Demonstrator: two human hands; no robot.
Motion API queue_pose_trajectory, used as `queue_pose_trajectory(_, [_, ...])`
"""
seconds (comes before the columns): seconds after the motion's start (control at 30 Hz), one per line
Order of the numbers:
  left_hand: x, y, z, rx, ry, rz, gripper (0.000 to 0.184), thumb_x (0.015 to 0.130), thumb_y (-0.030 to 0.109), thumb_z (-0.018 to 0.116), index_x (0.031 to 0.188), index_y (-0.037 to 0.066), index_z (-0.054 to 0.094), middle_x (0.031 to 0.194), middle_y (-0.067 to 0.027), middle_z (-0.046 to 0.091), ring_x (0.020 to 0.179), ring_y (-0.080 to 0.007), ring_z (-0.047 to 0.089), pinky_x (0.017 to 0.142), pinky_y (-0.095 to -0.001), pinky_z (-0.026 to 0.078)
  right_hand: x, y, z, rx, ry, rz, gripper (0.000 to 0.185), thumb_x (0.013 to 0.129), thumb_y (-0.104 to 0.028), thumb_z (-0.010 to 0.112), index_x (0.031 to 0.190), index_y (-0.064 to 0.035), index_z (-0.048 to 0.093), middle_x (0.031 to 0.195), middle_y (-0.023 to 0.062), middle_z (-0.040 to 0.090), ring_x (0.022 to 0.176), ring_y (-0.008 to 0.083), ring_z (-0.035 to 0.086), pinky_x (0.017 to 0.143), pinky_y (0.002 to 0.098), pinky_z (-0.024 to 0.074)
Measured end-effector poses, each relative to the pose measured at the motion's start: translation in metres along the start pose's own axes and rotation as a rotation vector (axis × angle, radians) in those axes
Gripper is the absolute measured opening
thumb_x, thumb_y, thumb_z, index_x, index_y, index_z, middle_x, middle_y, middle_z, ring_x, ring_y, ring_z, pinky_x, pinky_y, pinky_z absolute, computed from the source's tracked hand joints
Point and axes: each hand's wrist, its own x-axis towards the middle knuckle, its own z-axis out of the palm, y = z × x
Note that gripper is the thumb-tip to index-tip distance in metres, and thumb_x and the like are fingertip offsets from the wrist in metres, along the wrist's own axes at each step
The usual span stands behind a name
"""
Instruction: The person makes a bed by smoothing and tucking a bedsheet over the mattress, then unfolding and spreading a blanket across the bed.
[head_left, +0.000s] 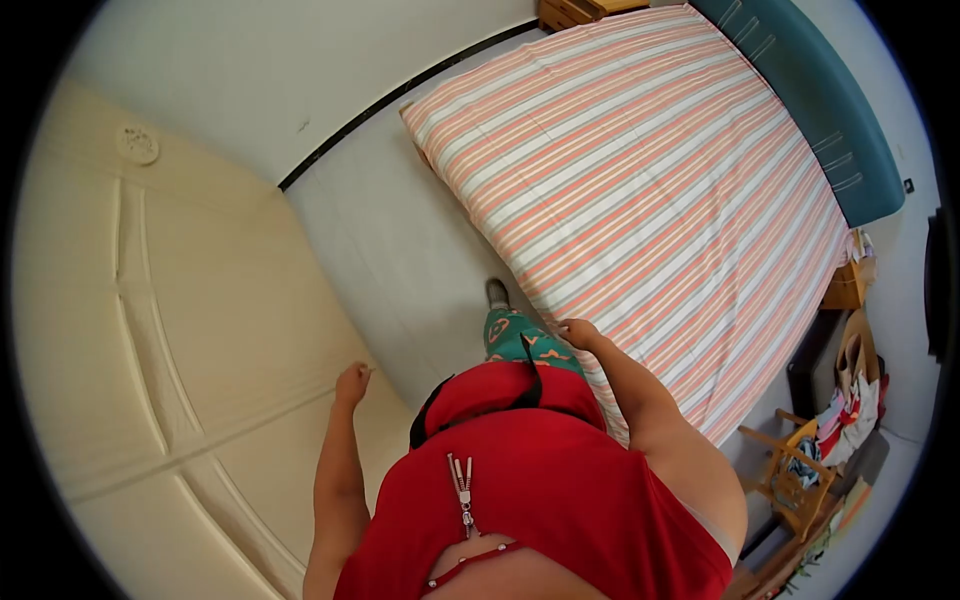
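Note:
My left hand (pixel 352 384) hangs beside the cream wardrobe (pixel 240 290), its fingers curled; whether anything small is inside them cannot be made out. My right hand (pixel 582 334) is curled near the side edge of the bed, which is covered by a striped sheet (pixel 640 190) in pink, white and grey. From this angle I cannot tell whether that hand touches the sheet or what its fingers hold, if anything. Below it show green patterned trousers (pixel 515 338) and one shoe (pixel 497 293) on the floor.
A grey floor strip (pixel 390 220) runs between wardrobe and bed. The teal headboard (pixel 830 100) stands at the far right, with a wooden bedside cabinet (pixel 575 12) at the top. On the right, clothes (pixel 845 420) lie about a wooden chair (pixel 800 490).

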Motion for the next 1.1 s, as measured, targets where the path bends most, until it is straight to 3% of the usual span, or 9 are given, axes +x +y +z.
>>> queue_pose_trajectory(0.23, [0.149,0.059,-0.099,-0.139,0.047,0.126,0.029,0.085,0.027,0.056,0.104,0.005,0.059,0.088,-0.0151,0.064,0.078,-0.0286,0.061,0.07,-0.0367,0.048,0.14,-0.08,-0.088,-0.243,-0.099,-0.02,0.038,0.08,-0.035,0.057,0.109,-0.0106,0.061,0.105,0.0151,0.062,0.099,0.0326,0.057,0.084,0.0413,0.0456])
queue_pose_trajectory(0.53, [0.2,-0.033,-0.145,-0.054,-0.194,-0.001,0.031,0.085,0.027,0.055,0.107,0.006,0.059,0.095,-0.0175,0.064,0.091,-0.0323,0.061,0.078,-0.0388,0.047,0.372,-0.224,-0.209,-0.048,0.171,0.046,0.039,0.083,-0.032,0.053,0.113,-0.0089,0.058,0.11,0.0139,0.06,0.102,0.032,0.056,0.085,0.0419,0.0446])
queue_pose_trajectory(0.6, [0.23,-0.079,-0.134,-0.037,-0.37,-0.235,0.033,0.085,0.026,0.054,0.11,0.005,0.058,0.1,-0.0179,0.063,0.095,-0.0326,0.06,0.081,-0.039,0.047,0.422,-0.258,-0.22,0.014,0.239,-0.002,0.038,0.083,-0.031,0.053,0.114,-0.0088,0.057,0.109,0.0139,0.06,0.101,0.0322,0.056,0.086,0.0425,0.0444])
queue_pose_trajectory(0.73, [0.295,-0.101,-0.203,0.107,-0.525,-0.138,0.036,0.085,0.027,0.053,0.113,0.006,0.056,0.105,-0.0178,0.062,0.1,-0.0315,0.058,0.084,-0.0384,0.045,0.485,-0.334,-0.228,0.162,0.164,0.089,0.037,0.085,-0.029,0.05,0.115,-0.0093,0.056,0.114,0.0132,0.058,0.103,0.032,0.055,0.087,0.0426,0.0438])
queue_pose_trajectory(0.8, [0.361,-0.107,-0.249,0.331,-0.523,0.016,0.036,0.085,0.029,0.053,0.114,0.007,0.056,0.106,-0.0172,0.062,0.1,-0.0313,0.058,0.085,-0.0383,0.045,0.512,-0.366,-0.228,0.026,0.184,0.079,0.037,0.088,-0.027,0.045,0.119,-0.0106,0.054,0.12,0.0113,0.055,0.106,0.0318,0.053,0.088,0.0423,0.0438])
queue_pose_trajectory(0.87, [0.431,-0.14,-0.288,-0.02,-0.402,-0.129,0.036,0.085,0.03,0.054,0.112,0.007,0.057,0.104,-0.0172,0.062,0.099,-0.0322,0.058,0.085,-0.0388,0.045,0.53,-0.389,-0.22,0.047,0.14,0.114,0.037,0.088,-0.03,0.045,0.117,-0.0101,0.056,0.118,0.0114,0.056,0.106,0.0316,0.053,0.089,0.0423,0.0438])
queue_pose_trajectory(0.9, [0.472,-0.123,-0.323,0.304,-0.476,0.0,0.035,0.086,0.033,0.052,0.11,0.008,0.058,0.101,-0.0179,0.063,0.097,-0.0338,0.058,0.084,-0.0398,0.045,0.545,-0.392,-0.203,0.084,0.187,0.126,0.037,0.087,-0.03,0.045,0.116,-0.0099,0.057,0.117,0.0118,0.057,0.105,0.0319,0.054,0.089,0.0424,0.0439])
queue_pose_trajectory(0.97, [0.558,-0.131,-0.364,0.313,-0.413,0.056,0.033,0.089,0.033,0.049,0.106,0.006,0.058,0.098,-0.0193,0.063,0.093,-0.0352,0.059,0.08,-0.0419,0.046,0.56,-0.408,-0.185,0.199,0.2,0.173,0.038,0.085,-0.032,0.048,0.113,-0.009,0.058,0.112,0.0138,0.059,0.104,0.0328,0.054,0.089,0.0428,0.0436])
queue_pose_trajectory(1.1, [0.696,-0.06,-0.46,0.422,-0.246,0.21,0.031,0.088,0.029,0.051,0.107,0.005,0.058,0.096,-0.0173,0.064,0.089,-0.0341,0.06,0.078,-0.0414,0.047,0.577,-0.435,-0.183,0.312,0.207,0.226,0.037,0.082,-0.031,0.052,0.109,-0.0085,0.061,0.109,0.0154,0.06,0.101,0.0335,0.056,0.088,0.0425,0.0436])
